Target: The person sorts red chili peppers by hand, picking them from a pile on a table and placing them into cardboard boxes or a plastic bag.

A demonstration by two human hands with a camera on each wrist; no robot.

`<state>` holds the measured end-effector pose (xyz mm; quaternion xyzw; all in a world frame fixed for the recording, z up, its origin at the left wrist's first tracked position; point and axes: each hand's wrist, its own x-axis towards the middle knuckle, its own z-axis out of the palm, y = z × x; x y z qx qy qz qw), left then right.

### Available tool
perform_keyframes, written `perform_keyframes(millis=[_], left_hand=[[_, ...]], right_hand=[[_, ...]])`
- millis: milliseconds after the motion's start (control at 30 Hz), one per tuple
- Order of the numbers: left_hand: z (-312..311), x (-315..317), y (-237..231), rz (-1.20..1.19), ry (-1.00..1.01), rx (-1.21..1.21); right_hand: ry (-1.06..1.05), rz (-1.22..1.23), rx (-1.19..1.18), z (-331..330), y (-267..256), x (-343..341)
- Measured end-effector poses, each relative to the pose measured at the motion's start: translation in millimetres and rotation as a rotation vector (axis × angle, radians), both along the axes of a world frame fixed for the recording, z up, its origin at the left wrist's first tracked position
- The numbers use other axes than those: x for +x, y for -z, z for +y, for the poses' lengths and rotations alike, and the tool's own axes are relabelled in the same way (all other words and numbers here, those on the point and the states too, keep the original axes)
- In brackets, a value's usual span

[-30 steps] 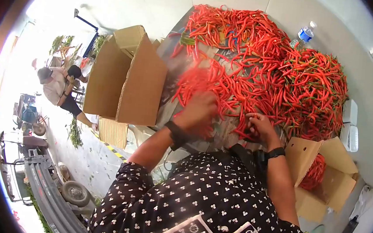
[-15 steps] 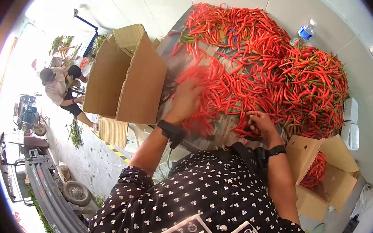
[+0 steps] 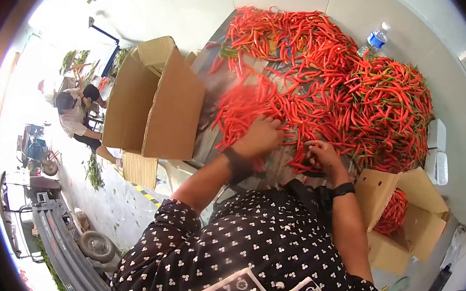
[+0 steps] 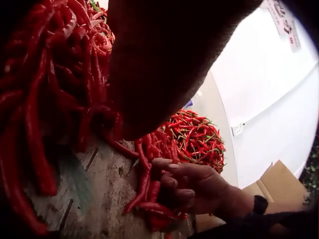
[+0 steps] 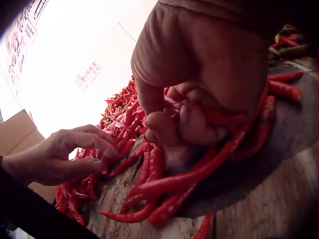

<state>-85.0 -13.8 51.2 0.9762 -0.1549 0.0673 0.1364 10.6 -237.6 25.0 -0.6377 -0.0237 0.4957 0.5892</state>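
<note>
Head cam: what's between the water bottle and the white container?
A heap of red chilies with green stems, between bottle and container; the head view shows it.

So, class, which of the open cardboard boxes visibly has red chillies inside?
The right-hand cardboard box, on the person's right: red chillies show inside it, whereas none are visible inside the left-hand cardboard box.

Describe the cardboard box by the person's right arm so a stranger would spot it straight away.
Find the big heap of red chillies in the head view. Follow it down to its lower right end, where an open cardboard box sits just right of the person's right forearm. Red chillies inside show clearly, while none show in the larger box on the left.
</note>
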Motion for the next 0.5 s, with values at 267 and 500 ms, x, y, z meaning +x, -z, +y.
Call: perform_keyframes(millis=[267,500], left_hand=[[11,23,-20,-0.022,-0.202,-0.030],[-12,56,2,-0.144,-0.023,0.076]], right_hand=[[-0.020,0.031,0.034,2,-2,2],[0.004,0.025,0.016,2,-3,2]])
